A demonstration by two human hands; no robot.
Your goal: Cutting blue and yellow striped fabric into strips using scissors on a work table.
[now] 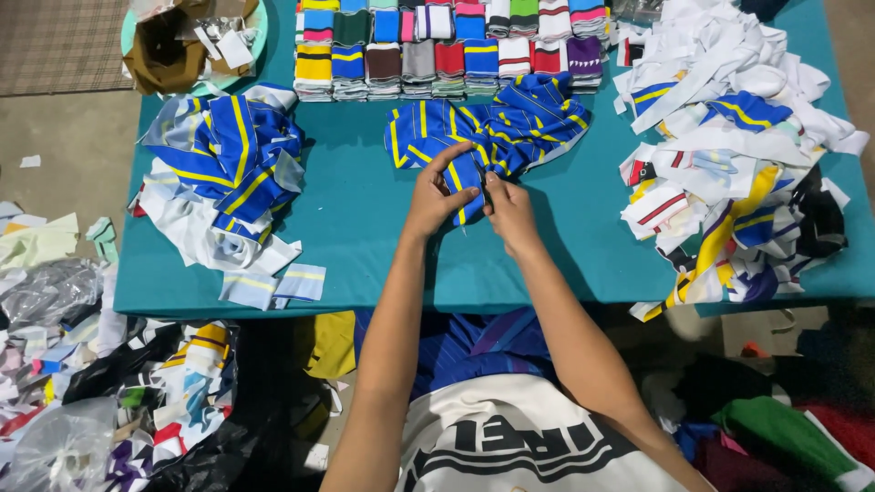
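On the teal table (365,246) a heap of blue knit bands with yellow and white stripes (510,123) lies at the middle. My left hand (436,193) pinches one blue striped band (463,178) at the near end of that heap. My right hand (510,211) is closed on a small dark tool (486,189), its tip touching the same band. I cannot tell what kind of tool it is. Both forearms reach in from the bottom of the view.
A second blue and yellow heap (228,159) lies on the left, a mixed white and coloured pile (729,155) on the right. Folded bands stand in neat stacks (447,46) at the far edge. A round basket (187,41) sits far left. Scraps and bags (109,383) cover the floor.
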